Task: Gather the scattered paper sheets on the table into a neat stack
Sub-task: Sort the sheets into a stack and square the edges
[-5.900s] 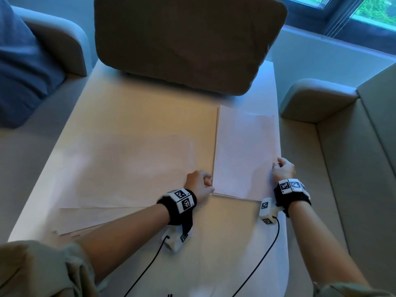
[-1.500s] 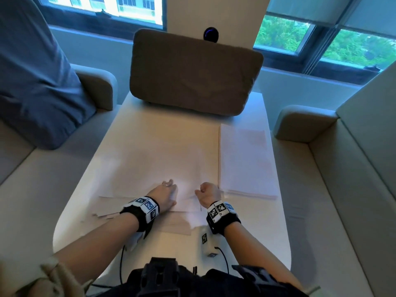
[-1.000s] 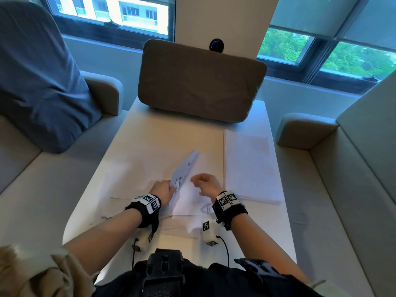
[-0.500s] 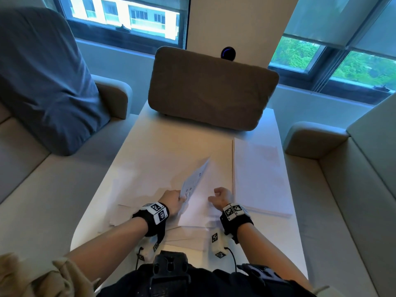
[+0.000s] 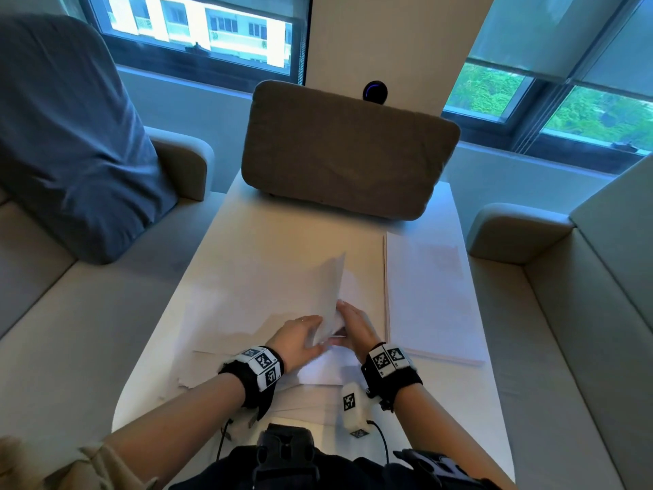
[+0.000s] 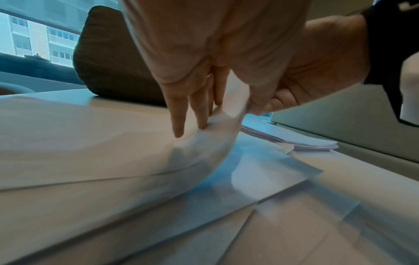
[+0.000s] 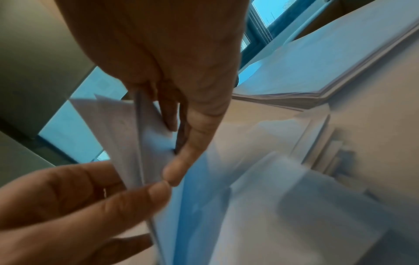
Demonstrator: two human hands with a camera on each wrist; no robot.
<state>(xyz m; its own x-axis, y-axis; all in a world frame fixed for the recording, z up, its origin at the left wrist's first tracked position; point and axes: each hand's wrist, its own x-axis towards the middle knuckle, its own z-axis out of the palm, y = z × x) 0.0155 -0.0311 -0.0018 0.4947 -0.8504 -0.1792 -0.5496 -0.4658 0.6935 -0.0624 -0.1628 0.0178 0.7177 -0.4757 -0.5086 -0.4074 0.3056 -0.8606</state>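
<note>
Sheets point(image 5: 332, 295) upright between both hands, left fingers point(image 6: 179, 114) and right fingers point(image 7: 181, 170) pinching them (neat stack point(image 5: 431, 298) just beside)

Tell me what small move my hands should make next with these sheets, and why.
Probably carry the lifted sheets rightward and lay them on the neat stack. Both the left hand and right hand pinch their near edge, raised off the table, while loose sheets lie fanned out below, ungathered.

A neat stack point(image 5: 433, 298) is lying on the table point(image 5: 268, 238), right of the loose sheets point(image 5: 247, 313). A cushion point(image 5: 346, 153) is sitting behind both.
</note>
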